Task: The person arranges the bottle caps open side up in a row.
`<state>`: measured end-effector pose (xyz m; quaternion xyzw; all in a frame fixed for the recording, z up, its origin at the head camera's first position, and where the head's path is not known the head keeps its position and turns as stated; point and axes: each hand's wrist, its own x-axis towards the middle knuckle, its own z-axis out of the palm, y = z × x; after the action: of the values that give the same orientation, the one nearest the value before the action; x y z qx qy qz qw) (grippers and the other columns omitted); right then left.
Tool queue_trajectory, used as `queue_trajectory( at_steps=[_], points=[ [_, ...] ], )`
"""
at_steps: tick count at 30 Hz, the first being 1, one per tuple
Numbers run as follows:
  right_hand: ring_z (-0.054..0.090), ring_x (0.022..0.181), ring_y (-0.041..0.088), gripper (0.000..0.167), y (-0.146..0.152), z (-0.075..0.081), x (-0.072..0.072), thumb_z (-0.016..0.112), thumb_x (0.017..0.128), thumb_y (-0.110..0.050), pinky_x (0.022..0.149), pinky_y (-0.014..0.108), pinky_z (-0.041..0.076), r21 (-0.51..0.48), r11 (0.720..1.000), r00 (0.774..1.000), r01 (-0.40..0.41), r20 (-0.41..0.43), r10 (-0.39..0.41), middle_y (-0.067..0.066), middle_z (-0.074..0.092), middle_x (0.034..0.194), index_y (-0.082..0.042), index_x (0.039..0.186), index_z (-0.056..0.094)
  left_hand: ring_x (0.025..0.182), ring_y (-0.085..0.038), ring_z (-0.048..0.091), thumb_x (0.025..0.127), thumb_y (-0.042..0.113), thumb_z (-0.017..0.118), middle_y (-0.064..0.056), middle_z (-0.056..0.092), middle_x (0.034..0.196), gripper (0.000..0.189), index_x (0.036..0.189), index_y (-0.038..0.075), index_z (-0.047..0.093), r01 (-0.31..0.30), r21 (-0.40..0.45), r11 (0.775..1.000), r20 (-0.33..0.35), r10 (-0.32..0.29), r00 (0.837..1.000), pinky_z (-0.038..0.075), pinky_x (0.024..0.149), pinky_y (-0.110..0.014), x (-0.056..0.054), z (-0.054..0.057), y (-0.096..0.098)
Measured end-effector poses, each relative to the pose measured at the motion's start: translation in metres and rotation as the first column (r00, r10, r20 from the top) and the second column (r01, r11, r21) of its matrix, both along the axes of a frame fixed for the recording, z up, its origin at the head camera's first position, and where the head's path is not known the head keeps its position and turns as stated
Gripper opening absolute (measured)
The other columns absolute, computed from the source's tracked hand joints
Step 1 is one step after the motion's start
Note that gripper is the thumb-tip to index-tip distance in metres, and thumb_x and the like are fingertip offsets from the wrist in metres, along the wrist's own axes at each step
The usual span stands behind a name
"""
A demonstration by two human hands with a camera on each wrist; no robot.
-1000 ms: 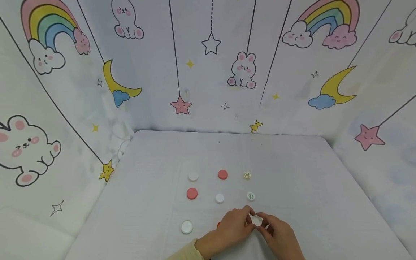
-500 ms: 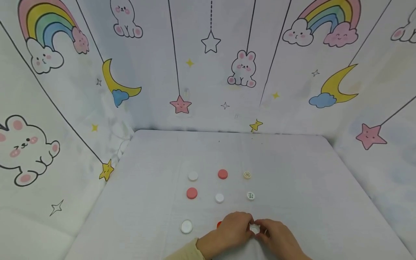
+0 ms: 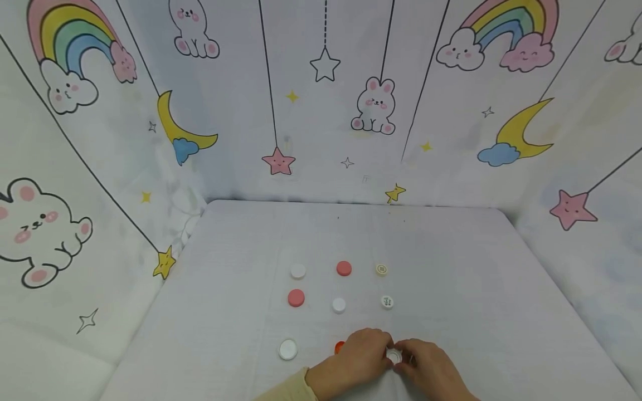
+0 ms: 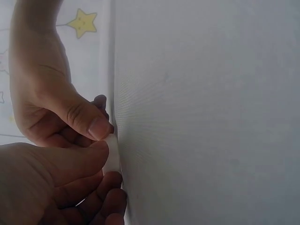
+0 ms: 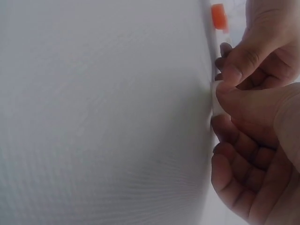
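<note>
Both hands meet over the near part of the white-covered table (image 3: 241,239). Between them is a small round white bottle cap (image 3: 394,356), its ringed face up in the head view. My left hand (image 3: 363,353) pinches it from the left with thumb and fingers. From the right, my right hand (image 3: 430,365) pinches the same cap. In the left wrist view the white edge of the cap (image 4: 112,154) shows between the thumbs, right at the tabletop. An orange-red cap (image 3: 339,347) is partly hidden behind the left hand.
Beyond the hands lie two white caps (image 3: 298,271) (image 3: 339,305), two red caps (image 3: 344,268) (image 3: 296,298), a yellowish patterned cap (image 3: 381,269) and a white cap with dark marks (image 3: 387,302). Another white cap (image 3: 288,350) lies left. A printed cloth wall (image 3: 230,111) stands behind.
Over the last second both hands have brought the white cap nearer to the person and down to the table. Since half a second ago they have shifted only slightly. The other caps lie as before.
</note>
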<state>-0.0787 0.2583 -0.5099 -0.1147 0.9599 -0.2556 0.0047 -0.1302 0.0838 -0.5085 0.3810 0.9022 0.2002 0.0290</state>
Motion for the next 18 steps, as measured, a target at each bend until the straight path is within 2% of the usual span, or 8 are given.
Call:
queue_trajectory(
  at_steps=[7, 13, 18],
  points=[
    [0.044, 0.064, -0.004, 0.029, 0.0003, 0.0020, -0.0005, 0.083, 0.073, -0.015, 0.060, 0.023, 0.043, 0.018, 1.000, 0.997, 0.024, 0.072, -0.025, -0.019, 0.053, 0.072, -0.010, 0.099, 0.071, 0.070, 0.000, 0.056, 0.078, 0.025, 0.081, 0.011, 0.066, 0.078, 0.017, 0.091, 0.017, 0.073, 0.012, -0.014, 1.000, 0.020, -0.012, 1.000, 0.042, 0.065, -0.015, -0.0003, 0.0020, 0.0016],
    [0.044, 0.066, -0.004, 0.034, 0.0026, 0.0001, 0.0000, 0.084, 0.072, -0.017, 0.061, 0.024, 0.043, 0.003, 1.000, 0.999, 0.001, 0.045, -0.001, -0.022, 0.052, 0.072, -0.009, 0.103, 0.072, 0.070, 0.000, 0.056, 0.079, 0.027, 0.080, 0.011, 0.066, 0.078, 0.020, 0.094, 0.017, 0.072, 0.030, -0.022, 0.999, 0.075, -0.028, 0.997, 0.043, 0.065, -0.016, -0.0040, 0.0054, 0.0016],
    [0.046, 0.067, -0.005, 0.034, 0.0038, 0.0042, -0.0010, 0.082, 0.076, -0.021, 0.063, 0.025, 0.044, 0.008, 1.000, 0.999, -0.005, 0.042, 0.004, -0.023, 0.054, 0.073, -0.011, 0.106, 0.071, 0.066, 0.001, 0.053, 0.081, 0.030, 0.078, 0.015, 0.062, 0.073, 0.025, 0.102, 0.020, 0.071, 0.025, -0.013, 1.000, 0.081, -0.024, 0.996, 0.041, 0.060, -0.017, -0.0087, 0.0055, -0.0010]
  ],
)
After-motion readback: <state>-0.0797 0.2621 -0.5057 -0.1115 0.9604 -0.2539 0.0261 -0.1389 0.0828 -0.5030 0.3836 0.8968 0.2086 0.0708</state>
